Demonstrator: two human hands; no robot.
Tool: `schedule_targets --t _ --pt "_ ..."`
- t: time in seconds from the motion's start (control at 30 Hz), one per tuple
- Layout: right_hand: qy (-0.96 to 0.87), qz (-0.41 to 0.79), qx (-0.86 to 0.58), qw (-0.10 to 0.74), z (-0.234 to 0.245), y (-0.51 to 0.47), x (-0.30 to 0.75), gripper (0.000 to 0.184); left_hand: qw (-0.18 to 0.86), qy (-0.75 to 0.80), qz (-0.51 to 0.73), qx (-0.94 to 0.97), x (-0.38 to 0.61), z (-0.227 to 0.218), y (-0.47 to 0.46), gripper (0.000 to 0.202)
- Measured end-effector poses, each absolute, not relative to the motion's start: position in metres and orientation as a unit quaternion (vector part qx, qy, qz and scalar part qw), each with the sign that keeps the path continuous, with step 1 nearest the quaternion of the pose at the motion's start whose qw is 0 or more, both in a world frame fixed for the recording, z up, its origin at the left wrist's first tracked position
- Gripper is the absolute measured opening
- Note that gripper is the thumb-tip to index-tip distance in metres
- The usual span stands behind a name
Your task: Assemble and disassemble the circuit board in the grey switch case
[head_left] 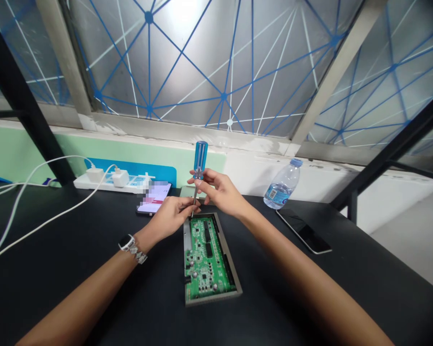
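Observation:
A screwdriver [201, 156] with a clear blue handle stands nearly upright over the far left corner of a green circuit board [211, 259]. The board lies in a shallow grey metal frame [238, 281] on the black table. My right hand [220, 192] is closed round the lower part of the handle, fingers pinched together. Lower down, my left hand [171, 214] pinches the metal shaft close to its tip. The tip meets the board's corner, but my left fingers partly cover it, and I cannot make out a screw there.
Behind my left hand lie a lit phone [155, 197] and a white power strip [135, 185] with chargers and trailing white cables [54, 218]. At right are a water bottle [283, 185] and a dark phone [303, 230]. A pale flat object [187, 192] sits behind the hands.

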State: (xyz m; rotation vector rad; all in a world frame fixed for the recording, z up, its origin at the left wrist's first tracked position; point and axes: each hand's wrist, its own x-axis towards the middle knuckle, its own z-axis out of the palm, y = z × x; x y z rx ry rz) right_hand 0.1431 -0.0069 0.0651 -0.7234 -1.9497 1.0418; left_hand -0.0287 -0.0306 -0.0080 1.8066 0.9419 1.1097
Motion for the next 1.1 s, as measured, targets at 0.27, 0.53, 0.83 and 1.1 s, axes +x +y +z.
schedule_targets --t 0.27,0.53,0.83,1.1 --pt "-0.733 0.505 -0.24 0.387 0.071 -0.002 0.148 0.027 0.406 0.379 0.414 0.722 -0.033 -0.003 -0.032 0.021" --pt "-0.723 0.36 -0.301 0.508 0.062 -0.005 0.132 0.03 0.308 0.416 0.444 0.732 -0.027 -0.004 -0.034 0.022" --pt "-0.734 0.236 -0.377 0.513 0.061 -0.014 0.122 0.029 0.279 0.432 0.501 0.696 -0.027 -0.007 -0.033 0.021" --pt "-0.758 0.447 -0.26 0.398 0.072 0.002 0.146 0.028 0.339 0.404 0.487 0.697 -0.029 -0.006 -0.031 0.021"
